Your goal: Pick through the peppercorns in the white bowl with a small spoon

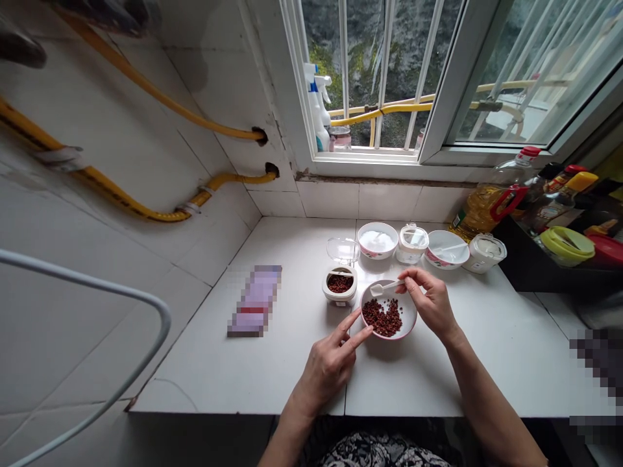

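My right hand [427, 299] pinches the handle of a small white spoon [384, 287], its scoop tilted down over the far side of a white bowl [409, 319] with a pink rim. Reddish-brown peppercorns [383, 318] lie in that bowl. Two stretched fingers of my left hand [333, 357] rest against the bowl's near left rim; its other fingers are curled and partly hidden. Just left of the bowl stands a seasoning jar [339, 295] with its clear lid [343, 249] flipped up, holding more peppercorns.
Behind stand a bowl of white grains [378, 241], a clear-lidded jar [413, 244], a bowl with a white spoon [446, 250] and another jar [487, 253]. An oil bottle [491, 191] and sauce bottles crowd the right. A blurred purple packet [255, 301] lies left. Yellow pipes [160, 211] run along the wall.
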The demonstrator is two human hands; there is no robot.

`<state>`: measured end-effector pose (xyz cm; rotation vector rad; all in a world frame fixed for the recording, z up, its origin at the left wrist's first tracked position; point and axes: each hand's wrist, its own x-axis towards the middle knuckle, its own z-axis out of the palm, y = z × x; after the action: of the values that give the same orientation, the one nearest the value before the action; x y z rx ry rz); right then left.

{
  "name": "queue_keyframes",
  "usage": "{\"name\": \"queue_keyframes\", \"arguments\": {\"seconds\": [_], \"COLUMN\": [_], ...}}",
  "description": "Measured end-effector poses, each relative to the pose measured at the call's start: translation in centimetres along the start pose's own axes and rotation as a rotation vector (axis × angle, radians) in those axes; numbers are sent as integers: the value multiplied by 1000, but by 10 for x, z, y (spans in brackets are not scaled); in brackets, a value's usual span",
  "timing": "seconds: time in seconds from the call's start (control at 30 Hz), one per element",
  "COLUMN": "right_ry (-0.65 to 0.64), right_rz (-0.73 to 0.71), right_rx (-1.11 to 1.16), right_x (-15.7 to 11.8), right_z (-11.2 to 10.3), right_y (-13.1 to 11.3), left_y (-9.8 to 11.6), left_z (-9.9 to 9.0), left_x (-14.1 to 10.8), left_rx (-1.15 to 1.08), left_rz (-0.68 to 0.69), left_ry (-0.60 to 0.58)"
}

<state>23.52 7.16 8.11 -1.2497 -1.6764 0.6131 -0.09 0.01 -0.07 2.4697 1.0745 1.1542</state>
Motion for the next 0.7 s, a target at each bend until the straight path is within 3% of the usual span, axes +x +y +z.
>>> {"name": "queue_keyframes", "arguments": {"seconds": [0.17,0.33,0.7], "right_ry": [-62,-189,-152], "right_rz": [-38,-83,-9], "right_rx": [-218,-209,-158], "right_x": [-1,-5,-3], "right_z": [2,18,9], "right_y": [16,12,11], "left_y": [0,-1,0], "left_z": [0,0,0], "left_x": [0,-1,-1], "left_rx": [-3,-8,6], "left_rz": [7,12,6], "left_ry": [2,1,-9]}}
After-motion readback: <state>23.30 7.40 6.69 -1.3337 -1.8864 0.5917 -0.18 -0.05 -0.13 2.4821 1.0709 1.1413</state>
